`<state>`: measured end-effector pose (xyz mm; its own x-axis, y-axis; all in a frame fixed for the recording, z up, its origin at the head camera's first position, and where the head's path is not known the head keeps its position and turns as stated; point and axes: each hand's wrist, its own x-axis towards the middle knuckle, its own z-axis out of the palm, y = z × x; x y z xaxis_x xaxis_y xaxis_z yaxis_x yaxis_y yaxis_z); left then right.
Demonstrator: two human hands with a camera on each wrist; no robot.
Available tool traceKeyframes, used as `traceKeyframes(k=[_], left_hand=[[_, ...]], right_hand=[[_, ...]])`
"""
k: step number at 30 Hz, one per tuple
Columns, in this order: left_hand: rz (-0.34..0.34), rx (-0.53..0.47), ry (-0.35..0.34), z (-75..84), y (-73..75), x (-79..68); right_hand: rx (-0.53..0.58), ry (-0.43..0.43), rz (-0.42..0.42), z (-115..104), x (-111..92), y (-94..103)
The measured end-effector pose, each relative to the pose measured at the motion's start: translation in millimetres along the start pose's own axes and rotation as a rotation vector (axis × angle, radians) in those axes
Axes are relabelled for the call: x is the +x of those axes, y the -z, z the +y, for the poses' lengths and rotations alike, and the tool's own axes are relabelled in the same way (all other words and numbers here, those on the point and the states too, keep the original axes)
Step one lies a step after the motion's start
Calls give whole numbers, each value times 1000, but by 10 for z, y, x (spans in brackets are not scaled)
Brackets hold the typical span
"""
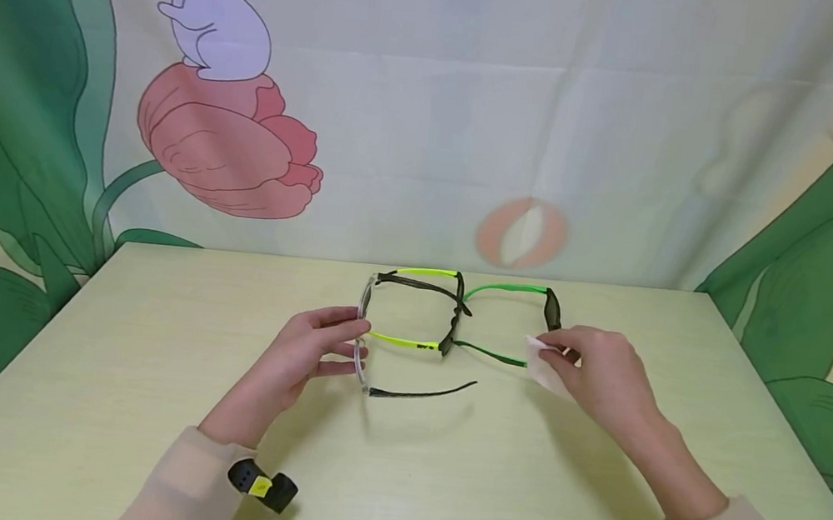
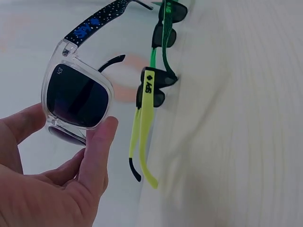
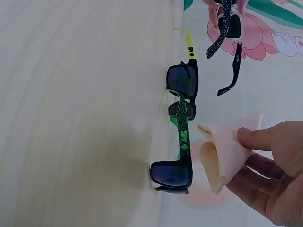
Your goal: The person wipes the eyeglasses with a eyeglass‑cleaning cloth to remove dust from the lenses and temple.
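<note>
plainly, in the left wrist view we see the left hand (image 2: 57,194) with its grip clamped on the clear-framed sunglasses (image 2: 78,97), held by the front rim with the arms unfolded. as we judge it, a fingertip sliding onto the dark lens would smudge it, and too light a pinch could drop them. farther off on the desk (image 2: 236,118) we have the yellow-armed sunglasses (image 2: 147,109) and the green-armed sunglasses (image 2: 166,38).

in the right wrist view, the right hand (image 3: 286,161) has its grip clamped on a folded pale cloth (image 3: 229,146); we think its loose flap could catch the green-armed sunglasses close by and drag them.

in the head view, the clear-framed sunglasses are raised above the desk, one arm crossing the yellow-armed sunglasses in our sight; a careless turn might knock those askew. we see no container in any view.
</note>
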<state>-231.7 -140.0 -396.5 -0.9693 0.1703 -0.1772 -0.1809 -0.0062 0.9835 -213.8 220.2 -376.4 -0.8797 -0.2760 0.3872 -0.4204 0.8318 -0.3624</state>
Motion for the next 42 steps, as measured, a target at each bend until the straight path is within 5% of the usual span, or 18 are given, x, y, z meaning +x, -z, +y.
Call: traceKeyframes(k=[9, 22, 32, 42], left_hand=[[63, -13, 33, -68, 126, 94], [91, 3, 66, -118, 252, 191], [96, 69, 69, -119, 281, 284], [124, 123, 74, -79, 261, 461]], right_hand=[[-2, 36, 22, 19, 4, -15], [18, -21, -16, 3, -1, 12], [52, 21, -2, 29, -25, -2], [48, -50, -47, 32, -24, -11]])
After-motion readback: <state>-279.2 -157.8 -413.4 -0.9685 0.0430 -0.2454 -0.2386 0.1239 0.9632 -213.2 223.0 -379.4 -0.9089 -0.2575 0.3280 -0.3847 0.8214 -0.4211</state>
